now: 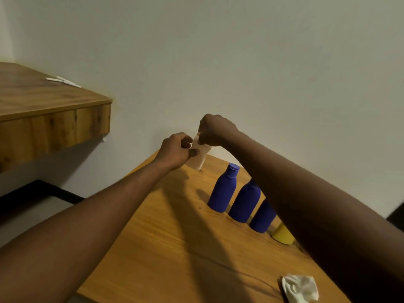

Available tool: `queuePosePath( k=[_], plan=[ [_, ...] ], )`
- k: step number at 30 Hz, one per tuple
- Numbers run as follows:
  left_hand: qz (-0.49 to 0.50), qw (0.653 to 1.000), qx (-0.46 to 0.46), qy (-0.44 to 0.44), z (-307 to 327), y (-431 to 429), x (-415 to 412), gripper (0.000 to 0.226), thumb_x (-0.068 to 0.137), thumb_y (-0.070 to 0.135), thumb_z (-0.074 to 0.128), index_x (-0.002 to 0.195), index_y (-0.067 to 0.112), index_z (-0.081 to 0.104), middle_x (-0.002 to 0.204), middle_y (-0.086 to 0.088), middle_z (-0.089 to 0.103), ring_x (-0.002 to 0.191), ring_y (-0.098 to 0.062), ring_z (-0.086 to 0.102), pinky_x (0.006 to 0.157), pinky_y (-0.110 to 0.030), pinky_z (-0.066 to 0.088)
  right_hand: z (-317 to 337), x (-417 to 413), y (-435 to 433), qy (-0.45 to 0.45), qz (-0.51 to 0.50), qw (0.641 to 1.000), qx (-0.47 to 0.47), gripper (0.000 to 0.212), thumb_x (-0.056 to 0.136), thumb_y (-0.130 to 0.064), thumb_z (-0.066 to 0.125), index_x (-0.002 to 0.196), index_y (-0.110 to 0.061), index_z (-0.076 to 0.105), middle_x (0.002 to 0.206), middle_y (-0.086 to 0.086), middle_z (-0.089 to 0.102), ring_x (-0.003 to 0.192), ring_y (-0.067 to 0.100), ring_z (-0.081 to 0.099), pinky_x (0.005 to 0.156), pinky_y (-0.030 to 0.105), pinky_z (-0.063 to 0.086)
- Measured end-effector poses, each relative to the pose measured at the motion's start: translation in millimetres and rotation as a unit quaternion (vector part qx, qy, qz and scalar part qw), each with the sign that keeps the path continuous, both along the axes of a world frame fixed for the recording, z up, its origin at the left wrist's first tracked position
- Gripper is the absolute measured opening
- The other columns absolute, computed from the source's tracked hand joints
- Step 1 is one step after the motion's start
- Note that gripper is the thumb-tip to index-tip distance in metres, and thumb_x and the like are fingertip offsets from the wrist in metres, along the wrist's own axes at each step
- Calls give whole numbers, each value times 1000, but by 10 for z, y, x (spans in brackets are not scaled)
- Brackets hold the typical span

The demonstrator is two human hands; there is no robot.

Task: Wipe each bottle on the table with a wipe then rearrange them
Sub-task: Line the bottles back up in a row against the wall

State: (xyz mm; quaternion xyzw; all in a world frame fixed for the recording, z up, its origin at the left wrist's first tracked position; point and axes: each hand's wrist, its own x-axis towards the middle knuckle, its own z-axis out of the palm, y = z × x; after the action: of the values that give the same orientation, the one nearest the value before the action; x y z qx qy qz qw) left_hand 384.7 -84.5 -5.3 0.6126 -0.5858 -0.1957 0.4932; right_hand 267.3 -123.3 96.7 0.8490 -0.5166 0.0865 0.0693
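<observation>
Nearest the camera, at the front right edge of the light orange-brown wooden table (175, 248), lies one crumpled white wipe (299, 288), flat on the board and touched by neither hand. Beyond it, along the right side of the table, four upright plastic bottles stand in a slanting row: one yellow bottle (282, 235) closest, of which only the lower body shows because the right forearm crosses over it, then three dark blue bottles. The first blue bottle (262, 217) and the second blue bottle (244, 202) also lose their tops behind that forearm, while the third blue bottle (223, 191), farthest up the row, shows its full shape with a flip cap. The bottles stand just beside one another; whether they touch cannot be told. Farther still, above the far corner of the table, both hands meet on a fifth bottle, a pale white plastic bottle (200, 157), held tilted off the surface. The left hand (177, 149) pinches its side between curled fingers and thumb, and the right hand (215, 131) is closed over its upper end, hiding the top. Whether a wipe sits in either hand cannot be told. To the left, well apart from the table, a darker wooden shelf (54, 119) juts from the plain wall (240, 51), carrying a few thin white sticks (63, 81).
</observation>
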Motion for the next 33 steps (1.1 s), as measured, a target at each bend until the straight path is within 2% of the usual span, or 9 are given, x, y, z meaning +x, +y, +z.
queuePosePath(
  k=[4,7,10,13,19,22,26,29,33],
  plan=[
    [13,1000,20,15,-60,-304,80,43,94,25,78,132,10,64,132,-10,70,119,-26,66,95,-30,49,-29,161,-407,22,-5,1000,21,31,87,-23,75,113,-10,64,100,5,68,89,21,65,74,33,56],
    [20,999,39,17,-153,-500,98,42,96,25,76,133,10,63,134,-10,69,120,-29,66,100,-34,51,-106,270,-662,57,-7,998,36,29,86,-25,77,107,-11,61,90,2,63,86,20,62,69,31,52],
    [26,998,50,23,-269,-707,104,39,98,22,73,133,9,63,137,-12,67,121,-31,65,102,-37,53,-177,359,-884,87,-4,995,48,30,85,-24,77,105,-11,60,85,2,59,86,21,60,72,32,52],
    [31,997,61,35,-385,-891,118,35,101,22,70,132,8,63,137,-12,67,122,-30,65,98,-33,51,-219,417,-1091,102,-8,993,62,30,86,-23,77,106,-8,62,85,3,60,84,21,61,77,33,55],
    [37,996,76,27,-533,-1107,124,34,103,22,67,134,10,62,136,-10,66,121,-26,63,91,-28,46,-300,400,-1308,128,-27,987,94,37,88,-21,77,117,-2,65,99,9,67,68,17,57,56,25,44],
    [39,996,85,16,-586,-1145,119,34,102,23,67,134,12,62,136,-8,65,120,-24,62,88,-27,45,-336,392,-1349,123,-29,987,96,40,89,-21,75,122,-2,64,100,10,66,68,16,56,53,24,41],
    [41,995,91,16,-662,-1162,98,34,102,22,68,134,13,62,136,-7,65,120,-24,62,88,-26,44,-339,372,-1346,110,-25,989,100,43,89,-22,76,125,-1,64,108,11,68,71,16,58,54,22,43],
    [46,995,93,15,-670,-1117,67,34,102,20,67,135,13,61,137,-8,64,122,-25,62,90,-27,44,-331,351,-1283,108,-15,989,101,43,90,-23,75,126,-3,64,110,12,69,82,21,64,57,22,46],
    [48,995,91,9,-581,-1014,28,37,102,18,67,138,13,58,139,-9,63,122,-26,61,89,-27,45,-246,267,-1170,79,-15,992,97,41,91,-22,74,127,-4,64,103,15,71,95,29,71,80,36,61]
  ],
)
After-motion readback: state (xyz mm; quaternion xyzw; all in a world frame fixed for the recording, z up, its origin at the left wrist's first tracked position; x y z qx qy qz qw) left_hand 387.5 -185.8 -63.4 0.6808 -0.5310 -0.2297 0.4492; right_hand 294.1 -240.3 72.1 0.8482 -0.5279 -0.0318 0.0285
